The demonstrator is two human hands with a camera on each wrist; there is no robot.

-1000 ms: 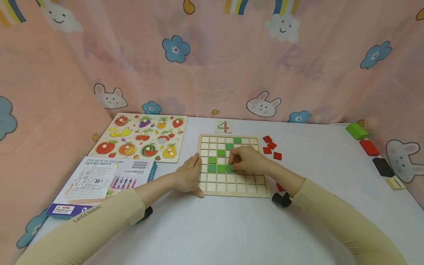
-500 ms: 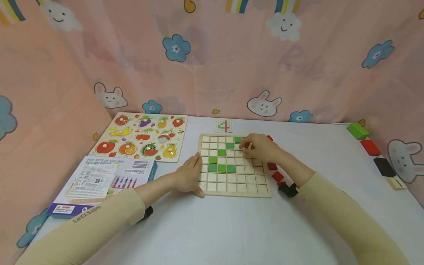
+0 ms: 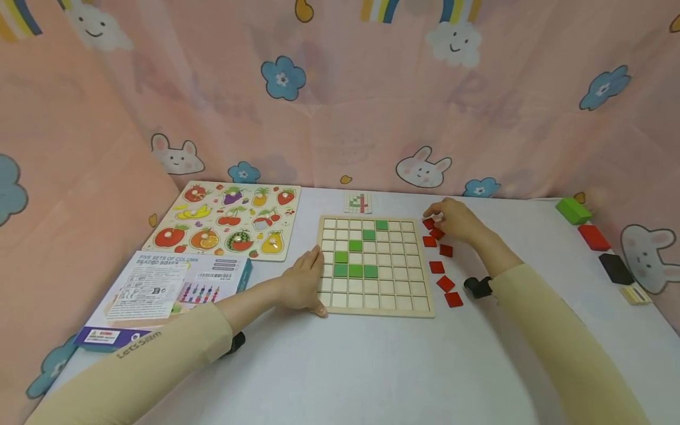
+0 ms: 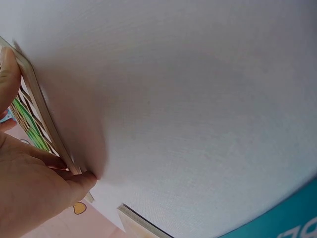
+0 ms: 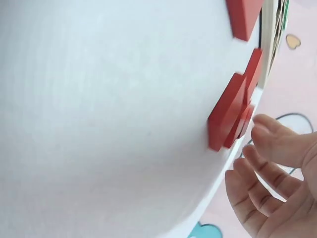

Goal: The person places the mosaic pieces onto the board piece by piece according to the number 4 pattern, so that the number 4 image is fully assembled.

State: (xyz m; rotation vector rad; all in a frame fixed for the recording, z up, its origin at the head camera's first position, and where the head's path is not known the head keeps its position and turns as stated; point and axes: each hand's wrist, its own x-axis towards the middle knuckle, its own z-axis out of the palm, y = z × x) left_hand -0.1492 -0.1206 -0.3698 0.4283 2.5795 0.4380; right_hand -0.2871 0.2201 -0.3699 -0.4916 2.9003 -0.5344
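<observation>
A wooden grid board [image 3: 377,302] lies flat on the table with several green tiles [image 3: 355,270] set in its squares. My left hand [image 3: 301,280] rests along the board's left edge, fingers extended and thumb near the front corner. In the left wrist view, the left hand's fingers [image 4: 79,183] touch the board's rim. To the board's right lie several loose red tiles [image 3: 445,284]. My right hand [image 3: 458,219] hovers at the farthest red tiles. In the right wrist view, its relaxed fingers [image 5: 242,198] are apart from the red tiles [image 5: 228,111] and hold nothing.
A small pattern card [image 3: 358,203] lies behind the board. At the left are a fruit puzzle board [image 3: 291,236] and a bead-set box [image 3: 212,265]. Green [image 3: 573,210], red [image 3: 593,237] and black [image 3: 615,268] blocks line the right side. A pink curtain [image 3: 340,130] hangs behind.
My right hand has left a green tile in the board and moved right and away, over to the red tiles. My left hand has stayed at the board's edge.
</observation>
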